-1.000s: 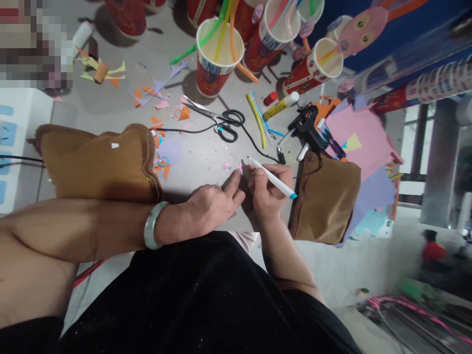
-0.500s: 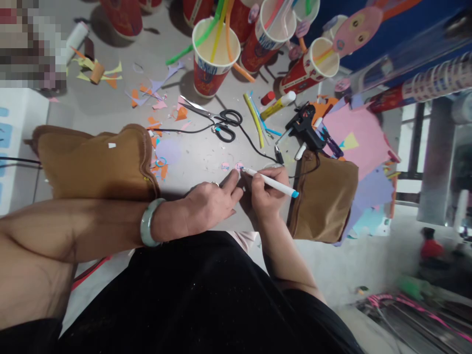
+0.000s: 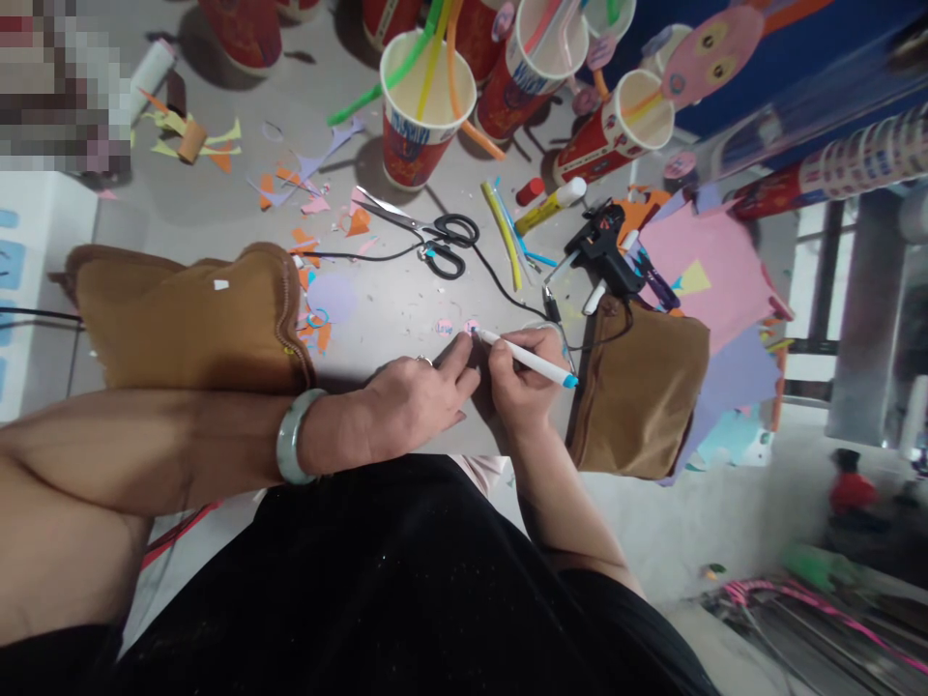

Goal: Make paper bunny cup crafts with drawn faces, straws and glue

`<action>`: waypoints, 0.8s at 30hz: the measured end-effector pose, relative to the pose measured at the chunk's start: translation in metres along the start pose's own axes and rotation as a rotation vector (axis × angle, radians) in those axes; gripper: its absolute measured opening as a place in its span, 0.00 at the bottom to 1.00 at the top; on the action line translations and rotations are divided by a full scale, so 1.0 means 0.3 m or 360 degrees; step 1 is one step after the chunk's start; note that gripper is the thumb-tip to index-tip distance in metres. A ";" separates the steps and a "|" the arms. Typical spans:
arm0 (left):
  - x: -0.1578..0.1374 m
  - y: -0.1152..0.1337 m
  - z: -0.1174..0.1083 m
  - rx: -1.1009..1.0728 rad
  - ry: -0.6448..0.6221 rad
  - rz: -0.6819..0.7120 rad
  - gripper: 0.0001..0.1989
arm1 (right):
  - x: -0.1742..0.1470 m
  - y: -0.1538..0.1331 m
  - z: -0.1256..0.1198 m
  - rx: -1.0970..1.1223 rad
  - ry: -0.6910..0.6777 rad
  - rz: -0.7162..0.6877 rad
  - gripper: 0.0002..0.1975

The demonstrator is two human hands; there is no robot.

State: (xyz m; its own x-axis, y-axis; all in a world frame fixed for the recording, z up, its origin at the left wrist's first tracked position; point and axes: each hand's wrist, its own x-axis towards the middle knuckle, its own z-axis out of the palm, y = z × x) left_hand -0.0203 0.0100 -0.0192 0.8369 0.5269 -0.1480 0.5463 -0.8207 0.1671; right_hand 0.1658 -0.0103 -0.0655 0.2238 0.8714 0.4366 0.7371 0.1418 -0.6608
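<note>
My right hand (image 3: 523, 379) is closed round a white felt-tip pen (image 3: 535, 361) with a blue end. The pen's tip meets a small pink paper disc (image 3: 472, 327) bearing blue writing. My left hand (image 3: 410, 401) lies on the table, its index finger reaching to the disc's lower edge and the other fingers loosely bent. Just left of that disc lies a second pink paper disc (image 3: 445, 329) with blue lettering. Above both hands are black-handled scissors (image 3: 435, 235), blades parted and pointing up left.
Brown zipped pouches lie at left (image 3: 181, 319) and right (image 3: 638, 391). A black glue gun (image 3: 605, 246) rests by the right pouch, its cord crossing the table. Red paper cups (image 3: 419, 145) with straws stand behind. A yellow marker (image 3: 551, 205), paper scraps and coloured sheets (image 3: 703, 251) lie around.
The pen's blue end has swung slightly left, with its tip still at the pink disc. My left hand stays almost where it was. The whole view has shifted a little.
</note>
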 end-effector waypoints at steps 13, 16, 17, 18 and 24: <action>0.000 0.002 -0.002 0.0021 -0.0006 -0.0012 0.26 | -0.004 0.002 0.002 0.0089 0.0036 0.0016 0.05; -0.001 0.003 0.001 0.0009 -0.0003 -0.0017 0.27 | -0.004 0.003 0.003 0.0046 0.0025 0.0025 0.05; -0.001 0.004 0.003 0.0005 -0.0004 -0.0018 0.27 | -0.003 0.004 0.003 0.0032 0.0022 0.0025 0.05; -0.002 0.004 0.005 0.0004 -0.0008 -0.0020 0.26 | -0.004 0.005 0.003 0.0027 0.0021 0.0024 0.05; 0.005 0.009 0.010 0.0002 -0.0055 -0.0030 0.24 | -0.027 0.029 0.010 0.0232 0.0132 -0.0026 0.07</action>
State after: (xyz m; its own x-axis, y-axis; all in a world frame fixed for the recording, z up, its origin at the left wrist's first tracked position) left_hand -0.0178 0.0079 -0.0219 0.8246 0.5346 -0.1850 0.5622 -0.8109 0.1627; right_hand 0.1686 -0.0147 -0.0766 0.2690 0.8276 0.4927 0.6422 0.2272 -0.7321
